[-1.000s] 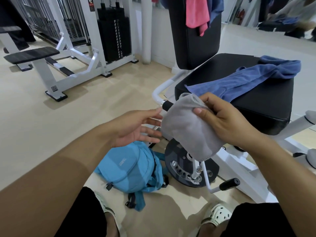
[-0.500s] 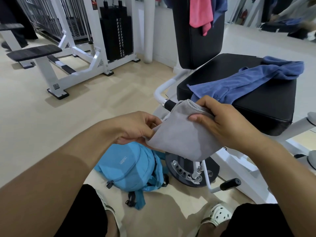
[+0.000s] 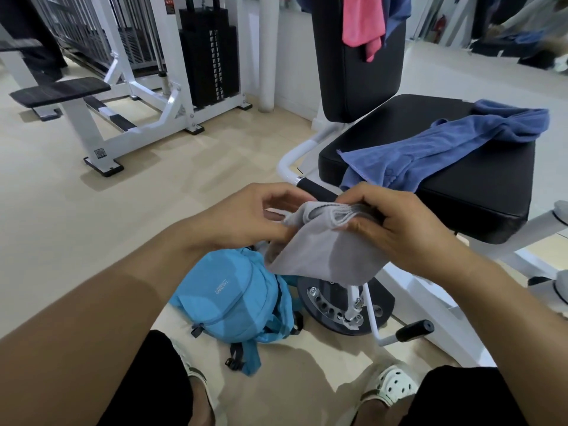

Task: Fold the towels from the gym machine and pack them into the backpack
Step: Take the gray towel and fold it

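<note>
A folded grey towel (image 3: 325,256) hangs between both hands above the floor. My left hand (image 3: 246,216) pinches its left edge and my right hand (image 3: 396,229) pinches its stitched corners at the top. Below them a light blue backpack (image 3: 236,296) lies on the floor, its zip looking closed. A blue towel (image 3: 430,149) lies crumpled across the black seat (image 3: 479,198) of the gym machine. A pink towel (image 3: 362,23) and a dark blue cloth (image 3: 396,10) hang over the backrest (image 3: 347,72).
The machine's white frame, a round adjuster plate (image 3: 332,305) and black handles (image 3: 415,330) stand just right of the backpack. A white bench machine with a weight stack (image 3: 209,59) stands at the back left. My feet in white clogs (image 3: 390,385) are at the bottom.
My left hand went from open beside the towel to pinching its left edge. Both hands have brought the towel's edges together at the top.
</note>
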The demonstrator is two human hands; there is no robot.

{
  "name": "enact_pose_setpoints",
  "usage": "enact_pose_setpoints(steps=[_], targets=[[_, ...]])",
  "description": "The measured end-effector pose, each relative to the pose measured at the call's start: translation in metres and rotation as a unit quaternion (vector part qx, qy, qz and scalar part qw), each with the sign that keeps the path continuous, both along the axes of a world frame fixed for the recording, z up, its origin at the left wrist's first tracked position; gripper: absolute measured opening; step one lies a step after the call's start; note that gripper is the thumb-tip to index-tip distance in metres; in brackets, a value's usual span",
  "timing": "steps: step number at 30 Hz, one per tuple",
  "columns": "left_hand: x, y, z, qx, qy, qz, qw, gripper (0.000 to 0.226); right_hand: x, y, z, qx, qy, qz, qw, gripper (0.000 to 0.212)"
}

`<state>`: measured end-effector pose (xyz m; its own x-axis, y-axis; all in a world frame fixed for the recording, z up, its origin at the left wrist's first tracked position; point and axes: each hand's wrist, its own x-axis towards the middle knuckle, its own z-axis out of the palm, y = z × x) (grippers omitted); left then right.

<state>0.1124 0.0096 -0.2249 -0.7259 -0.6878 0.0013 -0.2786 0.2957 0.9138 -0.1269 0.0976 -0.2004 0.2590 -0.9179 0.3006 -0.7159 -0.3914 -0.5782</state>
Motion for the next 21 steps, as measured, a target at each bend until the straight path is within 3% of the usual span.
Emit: enact_pose_setpoints(steps=[2,6,9,13,18,21], targets=[[-0.007,0.006,0.000,0.010,0.041,-0.019,0.999,0.047,0.004,0.000,-0.004,-0.017,0.003,0.005,1.000,0.016],[-0.014,0.011,-0.005,-0.009,0.036,0.009,0.999,0.027,0.005,-0.002,-0.006,-0.043,-0.007,0.001,0.999,0.037],[-0.016,0.014,-0.009,0.009,0.028,0.024,0.999,0.013,0.004,-0.005,-0.009,-0.075,0.004,0.035,0.997,0.022],[-0.019,0.014,-0.010,0.083,0.041,0.075,0.993,0.046,0.004,-0.003,-0.006,-0.098,-0.031,0.047,0.994,0.015],[-0.022,0.011,-0.009,0.203,0.135,0.112,0.963,0.035,0.008,0.001,-0.006,-0.055,-0.081,0.031,0.995,0.013],[-0.023,0.009,-0.010,0.217,0.155,0.110,0.957,0.036,0.010,0.001,-0.008,-0.006,-0.098,0.012,0.995,0.013]])
